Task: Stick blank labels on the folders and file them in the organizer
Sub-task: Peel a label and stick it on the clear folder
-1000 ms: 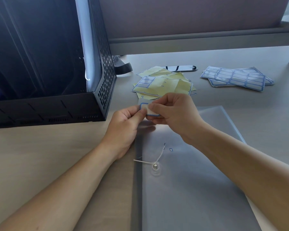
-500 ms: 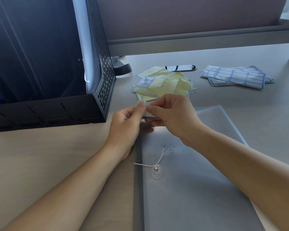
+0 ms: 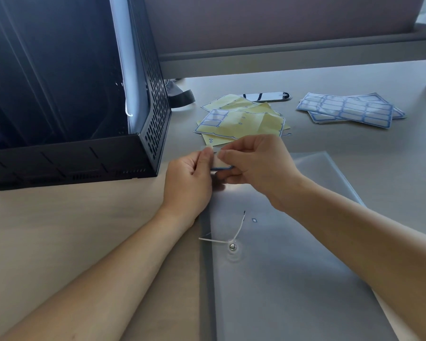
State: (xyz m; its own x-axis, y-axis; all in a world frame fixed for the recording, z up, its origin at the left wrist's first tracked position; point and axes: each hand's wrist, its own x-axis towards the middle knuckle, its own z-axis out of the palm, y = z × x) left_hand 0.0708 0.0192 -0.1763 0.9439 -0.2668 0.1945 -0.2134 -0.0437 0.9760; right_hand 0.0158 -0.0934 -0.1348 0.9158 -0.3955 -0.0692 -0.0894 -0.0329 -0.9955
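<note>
Pale bench, grey partition behind. Black mesh organizer stands at left. Yellow backing sheets and label sheets lie beyond the hands. Translucent folder lies flat. Fingers of left hand and right hand pinch one blue-edged label over its top-left corner.

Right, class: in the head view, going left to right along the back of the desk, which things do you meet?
Black organizer → dark strap → peeled yellow backing sheets → stack of blue-bordered label sheets.
</note>
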